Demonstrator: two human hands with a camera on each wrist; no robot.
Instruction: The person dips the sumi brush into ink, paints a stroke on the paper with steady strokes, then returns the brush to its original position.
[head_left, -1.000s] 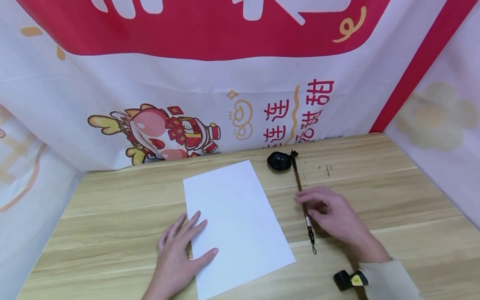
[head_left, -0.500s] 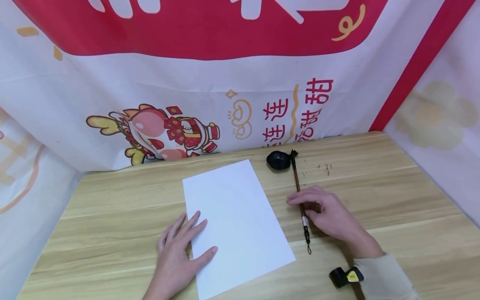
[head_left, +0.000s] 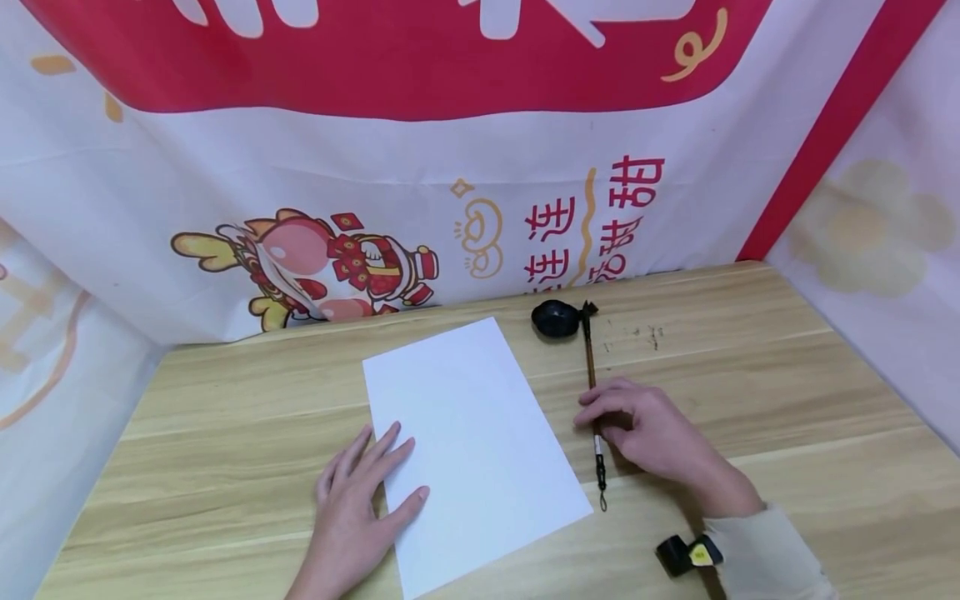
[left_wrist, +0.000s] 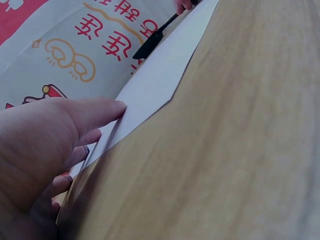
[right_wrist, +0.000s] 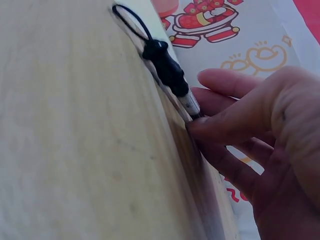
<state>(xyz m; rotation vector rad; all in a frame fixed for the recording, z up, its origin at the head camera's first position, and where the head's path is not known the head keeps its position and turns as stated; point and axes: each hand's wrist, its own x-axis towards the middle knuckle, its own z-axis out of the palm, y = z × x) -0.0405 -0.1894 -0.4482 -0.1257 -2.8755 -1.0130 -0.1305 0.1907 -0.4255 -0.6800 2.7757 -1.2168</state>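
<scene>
My left hand (head_left: 356, 508) rests with spread fingers on the left edge of a white sheet of paper (head_left: 480, 433). In the left wrist view its thumb touches the sheet (left_wrist: 160, 85). To the right of the paper, my right hand (head_left: 652, 425) pinches the brown handle of a writing brush (head_left: 590, 358) between thumb and fingers. The right wrist view shows the brush's black end with a cord loop (right_wrist: 170, 72) sticking out beyond the thumb. At the far end, the brush's black tip lies against a small black ink dish (head_left: 555, 319).
Dark ink marks (head_left: 652, 337) dot the wooden table (head_left: 750, 367) right of the brush. A printed red and white cloth (head_left: 420, 150) hangs along the back edge. A black wrist camera (head_left: 686, 556) sits on the right cuff.
My right hand has shifted slightly left, and the looped end of the brush has swung left with it toward the paper. The left hand stays on the sheet.
</scene>
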